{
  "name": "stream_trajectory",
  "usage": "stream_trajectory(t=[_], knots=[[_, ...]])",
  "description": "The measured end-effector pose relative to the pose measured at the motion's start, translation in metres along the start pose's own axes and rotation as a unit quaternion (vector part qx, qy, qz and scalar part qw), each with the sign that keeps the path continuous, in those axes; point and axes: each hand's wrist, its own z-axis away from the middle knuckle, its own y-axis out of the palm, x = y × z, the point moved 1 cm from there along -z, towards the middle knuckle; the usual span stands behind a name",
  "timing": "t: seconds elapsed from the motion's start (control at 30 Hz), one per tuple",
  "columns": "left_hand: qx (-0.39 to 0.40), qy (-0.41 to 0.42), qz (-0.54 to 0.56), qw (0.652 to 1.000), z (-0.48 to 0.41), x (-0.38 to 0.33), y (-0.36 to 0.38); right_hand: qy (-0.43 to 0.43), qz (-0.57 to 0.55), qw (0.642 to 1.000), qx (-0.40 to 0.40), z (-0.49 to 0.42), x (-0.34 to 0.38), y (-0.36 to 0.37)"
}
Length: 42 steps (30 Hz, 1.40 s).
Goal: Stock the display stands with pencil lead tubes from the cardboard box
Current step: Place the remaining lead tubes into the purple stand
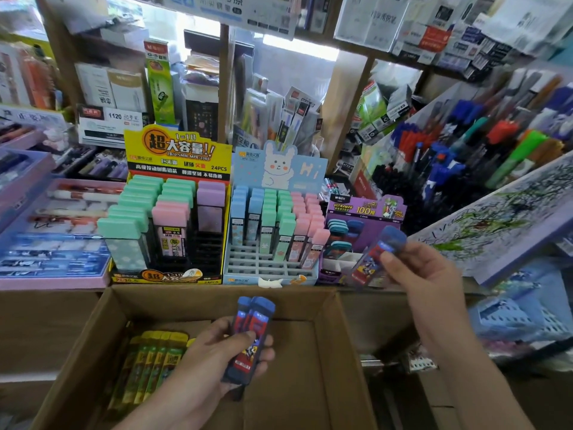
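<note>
My left hand point(226, 355) holds two blue-capped lead tubes point(252, 324) side by side over the open cardboard box point(313, 367). My right hand point(424, 274) pinches a single blue-capped tube point(376, 257), tilted, just in front of the purple display stand point(366, 212), which has a few blue and teal tubes in its left slots. Several yellow-capped tubes point(152, 364) lie in the box's left corner. A yellow stand point(176, 162) with green, pink and purple tubes and a light blue bunny stand point(273, 268) with pastel tubes sit to the left.
Trays of pens point(52, 231) lie at the left. A slanted rack of coloured pens point(483, 141) and a scribbled test board point(508, 212) rise at the right. Shelves of stationery boxes point(111, 97) stand behind the stands. A blue basket point(521, 318) sits lower right.
</note>
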Motion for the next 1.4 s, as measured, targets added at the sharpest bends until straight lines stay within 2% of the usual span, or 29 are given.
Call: stream_trajectory(t=[0.17,0.4,0.77,0.97,1.13,1.27,1.4], knots=[[-0.002,0.008,-0.008,1.0,-0.003,0.002,0.0,-0.069,0.035,0.997,-0.029,-0.031,-0.004,-0.002],[0.002,0.012,-0.017,1.0,-0.003,0.002,0.004,-0.125,0.115,0.985,-0.009,-0.063,-0.022,0.01],[0.001,-0.001,-0.04,0.999,0.001,-0.001,0.009,-0.109,0.241,0.964,0.014,-0.08,-0.05,0.022],[-0.007,-0.002,-0.04,0.999,0.001,0.0,0.008,-0.116,0.346,0.931,-0.008,-0.08,-0.059,0.024],[-0.007,0.013,-0.039,0.999,0.0,0.001,0.007,-0.11,0.346,0.931,-0.029,-0.08,-0.059,0.026],[-0.002,0.018,-0.034,0.999,-0.002,0.002,0.005,-0.11,0.27,0.955,-0.055,-0.067,-0.05,0.021],[0.003,0.025,-0.037,0.999,-0.006,0.003,0.002,-0.126,0.212,0.964,-0.098,-0.037,-0.035,0.018]])
